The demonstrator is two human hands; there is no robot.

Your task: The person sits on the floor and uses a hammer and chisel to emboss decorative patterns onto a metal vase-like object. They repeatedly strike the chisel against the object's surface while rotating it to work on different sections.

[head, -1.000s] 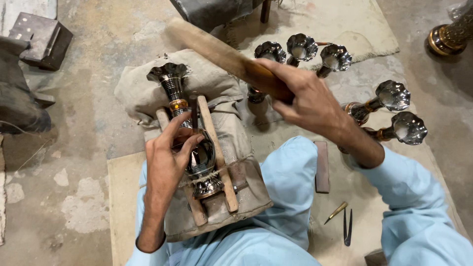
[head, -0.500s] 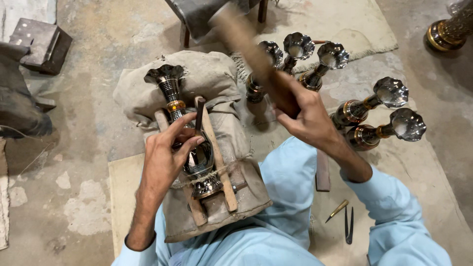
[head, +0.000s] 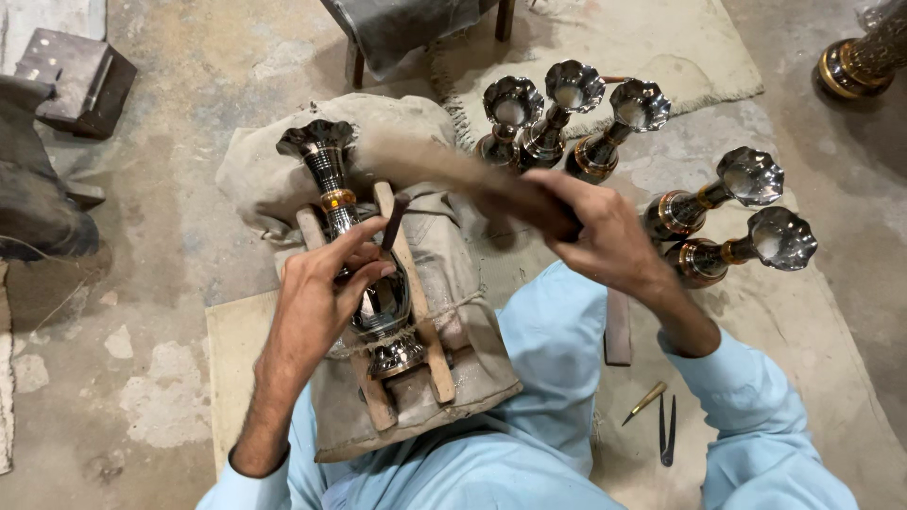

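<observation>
Your left hand point(head: 326, 283) pinches a short dark chisel point(head: 393, 222) upright against the shiny fluted metal vase point(head: 364, 260), which lies tied between 2 wooden slats point(head: 416, 302) on a canvas sandbag point(head: 444, 274). Your right hand point(head: 595, 231) grips the blurred wooden mallet point(head: 453, 170) fully closed. A glancing blow could skid the chisel across the vase or catch your fingertips.

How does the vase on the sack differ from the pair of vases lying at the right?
The vase on the sack lies tied between two wooden slats under the left hand; the pair of vases lies loose on the floor, untouched. Its mouth points away from the person, theirs to the right. All share a shiny metal body and scalloped rim.
</observation>
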